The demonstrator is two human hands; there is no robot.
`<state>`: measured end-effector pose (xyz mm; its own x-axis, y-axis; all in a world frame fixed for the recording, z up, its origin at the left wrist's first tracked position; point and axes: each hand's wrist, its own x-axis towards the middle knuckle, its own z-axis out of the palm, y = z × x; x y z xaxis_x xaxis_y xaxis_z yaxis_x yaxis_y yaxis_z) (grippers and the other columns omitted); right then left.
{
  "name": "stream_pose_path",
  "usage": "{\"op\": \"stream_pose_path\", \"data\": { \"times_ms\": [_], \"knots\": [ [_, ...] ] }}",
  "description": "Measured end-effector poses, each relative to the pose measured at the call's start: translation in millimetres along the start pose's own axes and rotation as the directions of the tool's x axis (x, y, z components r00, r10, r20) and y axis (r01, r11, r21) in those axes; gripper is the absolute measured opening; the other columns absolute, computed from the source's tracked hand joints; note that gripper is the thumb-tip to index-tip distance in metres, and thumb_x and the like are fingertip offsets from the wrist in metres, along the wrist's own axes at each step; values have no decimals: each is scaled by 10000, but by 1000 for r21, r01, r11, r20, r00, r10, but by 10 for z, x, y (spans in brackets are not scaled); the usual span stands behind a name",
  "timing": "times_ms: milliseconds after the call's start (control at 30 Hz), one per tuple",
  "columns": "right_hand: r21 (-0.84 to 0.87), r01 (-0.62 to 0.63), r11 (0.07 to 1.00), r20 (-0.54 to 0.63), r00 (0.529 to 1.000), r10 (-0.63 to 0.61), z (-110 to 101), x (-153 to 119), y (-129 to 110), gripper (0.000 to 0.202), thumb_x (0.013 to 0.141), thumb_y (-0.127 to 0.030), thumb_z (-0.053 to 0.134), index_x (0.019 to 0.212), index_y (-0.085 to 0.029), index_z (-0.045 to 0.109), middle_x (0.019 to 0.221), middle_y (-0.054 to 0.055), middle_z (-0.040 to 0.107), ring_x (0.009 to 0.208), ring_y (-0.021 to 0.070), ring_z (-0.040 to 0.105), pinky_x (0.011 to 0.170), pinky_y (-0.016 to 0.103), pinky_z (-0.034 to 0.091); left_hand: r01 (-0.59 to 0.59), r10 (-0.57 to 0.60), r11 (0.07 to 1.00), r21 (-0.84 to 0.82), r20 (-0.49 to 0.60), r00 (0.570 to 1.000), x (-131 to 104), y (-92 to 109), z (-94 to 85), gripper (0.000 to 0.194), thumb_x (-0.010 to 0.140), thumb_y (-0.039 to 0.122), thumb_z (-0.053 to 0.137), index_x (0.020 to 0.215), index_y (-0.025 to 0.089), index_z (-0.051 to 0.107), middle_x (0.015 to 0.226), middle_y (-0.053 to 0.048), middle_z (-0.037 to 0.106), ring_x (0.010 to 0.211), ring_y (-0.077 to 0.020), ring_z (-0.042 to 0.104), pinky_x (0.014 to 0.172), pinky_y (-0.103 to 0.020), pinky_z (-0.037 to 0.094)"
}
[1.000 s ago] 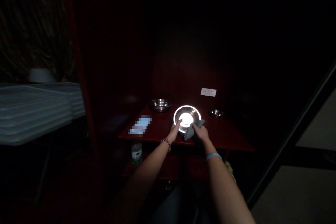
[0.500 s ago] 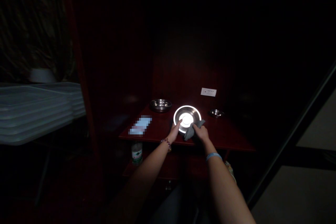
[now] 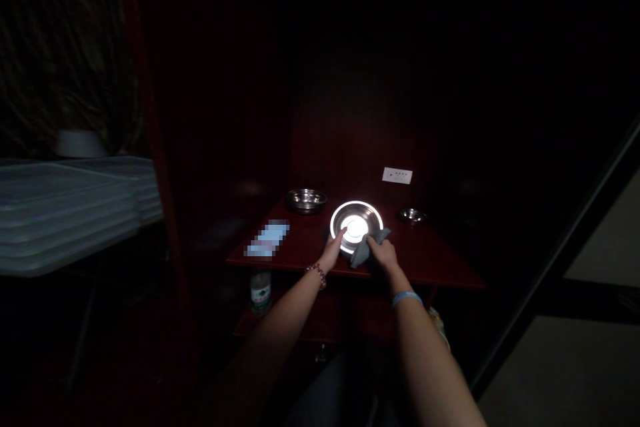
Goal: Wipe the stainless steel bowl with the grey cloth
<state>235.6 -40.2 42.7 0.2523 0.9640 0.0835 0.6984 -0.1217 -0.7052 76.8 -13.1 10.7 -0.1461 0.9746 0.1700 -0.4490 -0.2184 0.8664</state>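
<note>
A shiny round metal dish [image 3: 356, 211] is tilted toward me over the front of the dark red shelf [image 3: 295, 247], bright with reflected light. My left hand [image 3: 331, 255] grips its lower left rim, thumb on the inner face. At the lower right edge my right hand [image 3: 383, 253] is closed on a grey cloth [image 3: 361, 253], which lies against the dish. The fingers behind the dish are hidden. Beyond it at the back left sit stacked metal dishes [image 3: 306, 201]; a smaller metal dish [image 3: 412, 216] rests on the right.
A blurred-out bright rectangle [image 3: 268, 239] lies on the shelf's left side. Below stands a bottle [image 3: 261, 293] with a green and white label. Stacked pale plastic trays [image 3: 70, 213] are at the left. A white socket plate [image 3: 397, 175] is on the back panel.
</note>
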Motion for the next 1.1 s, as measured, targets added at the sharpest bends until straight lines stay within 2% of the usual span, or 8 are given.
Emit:
{"op": "stream_pose_path", "data": {
  "times_ms": [267,533,933,1100],
  "knots": [
    [11,3,1000,8,1000,-3,-6,-13,-17,523,946,-500,506,1182,-77,704,1199,203,694,1196,272,637,997,298,479,19,-20,999,35,17,1000,25,-9,-17,444,833,349,681,1229,151,637,1300,-122,674,1261,-260,587,1109,-358,421],
    [24,-27,999,15,1000,27,-35,-43,-50,528,941,-500,519,1182,-65,696,1217,210,682,1202,281,631,1011,306,470,-11,12,1000,-27,13,1000,25,-18,-14,371,813,331,722,1140,160,683,1245,-152,695,1231,-285,607,1114,-390,412],
    [1,-19,1000,6,1000,19,-29,-65,-46,547,944,-510,509,1194,-58,688,1204,213,687,1195,264,636,996,289,474,-8,9,1000,-22,16,1000,62,-56,-24,357,834,311,699,1152,151,670,1246,-136,698,1206,-263,625,1086,-374,437],
    [-2,-20,1000,5,1000,20,-27,-61,-50,555,947,-518,496,1175,-54,696,1197,218,689,1182,267,643,983,289,483,-6,6,1000,-24,21,1000,112,-116,-53,376,827,322,708,1157,148,662,1249,-142,693,1221,-276,617,1105,-407,421]
  ]
}}
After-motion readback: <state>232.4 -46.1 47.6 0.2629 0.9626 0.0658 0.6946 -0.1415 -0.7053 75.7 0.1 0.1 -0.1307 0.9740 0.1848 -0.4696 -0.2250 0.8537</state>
